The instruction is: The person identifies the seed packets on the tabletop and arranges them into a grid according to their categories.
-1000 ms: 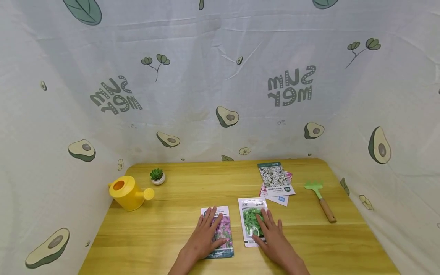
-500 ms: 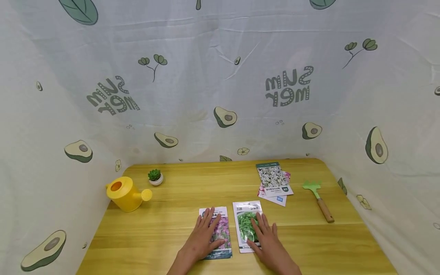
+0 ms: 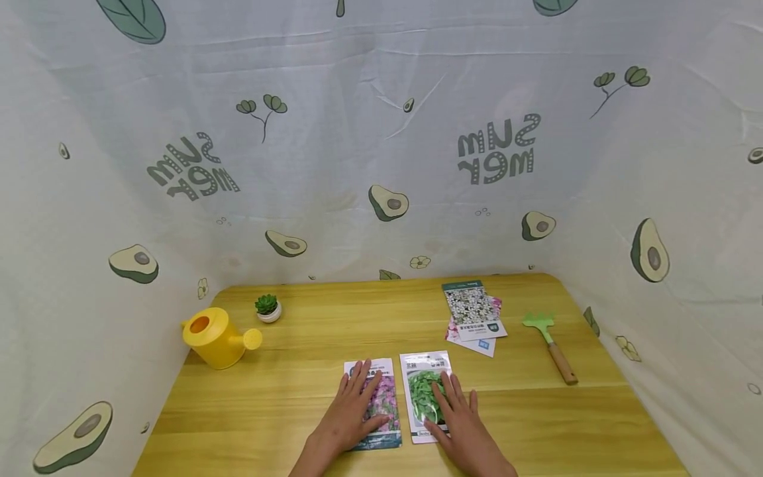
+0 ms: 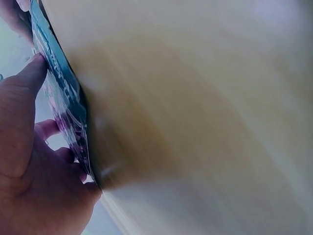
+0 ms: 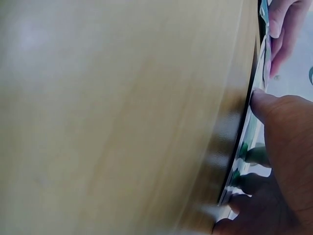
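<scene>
Pink-flower packet (image 3: 387,395) and leafy packet (image 3: 420,392), lower centre of the frame, are touched by straightish, spread fingers of left hand (image 3: 350,412) and right hand (image 3: 466,425) (nothing gripped, tbh); if shoved together, one edge could get caught under the other.

Left fingers (image 3: 361,375) and right fingers (image 3: 449,389) lie spread, nearly straight (both thumbs (image 3: 377,422) pointing inward).
</scene>
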Demonstrator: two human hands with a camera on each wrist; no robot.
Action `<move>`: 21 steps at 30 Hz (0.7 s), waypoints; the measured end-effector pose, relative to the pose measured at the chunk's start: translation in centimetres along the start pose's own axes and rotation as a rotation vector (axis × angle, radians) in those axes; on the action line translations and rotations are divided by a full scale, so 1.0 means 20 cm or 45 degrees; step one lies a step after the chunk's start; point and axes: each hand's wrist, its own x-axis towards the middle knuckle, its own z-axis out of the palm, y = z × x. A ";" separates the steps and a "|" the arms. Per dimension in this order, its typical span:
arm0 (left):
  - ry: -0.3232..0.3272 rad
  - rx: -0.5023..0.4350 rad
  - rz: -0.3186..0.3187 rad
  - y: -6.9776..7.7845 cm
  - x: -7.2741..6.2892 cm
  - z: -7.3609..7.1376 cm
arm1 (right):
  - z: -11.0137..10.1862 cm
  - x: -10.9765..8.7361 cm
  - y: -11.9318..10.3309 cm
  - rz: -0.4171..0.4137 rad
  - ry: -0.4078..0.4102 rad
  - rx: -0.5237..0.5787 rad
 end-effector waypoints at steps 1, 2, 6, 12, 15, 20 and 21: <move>-0.001 -0.002 -0.003 0.00 0.00 0.00 | 0.00 0.00 0.00 0.004 -0.005 -0.002; -0.004 -0.008 -0.007 0.00 0.00 0.00 | 0.00 0.00 0.00 0.005 -0.005 0.001; 0.004 -0.020 0.003 0.00 0.00 0.00 | 0.00 0.00 0.00 0.015 -0.009 -0.004; -0.004 0.019 -0.024 0.00 0.00 0.00 | 0.01 -0.01 0.00 0.020 -0.005 0.003; -0.021 0.017 -0.031 0.01 0.00 -0.01 | 0.01 -0.01 -0.01 0.024 -0.007 0.007; 0.010 -0.023 0.012 -0.01 -0.01 0.01 | 0.01 -0.01 -0.01 0.035 -0.020 -0.008; 0.008 -0.031 0.014 -0.01 -0.01 0.01 | 0.01 -0.01 -0.01 0.034 -0.020 -0.013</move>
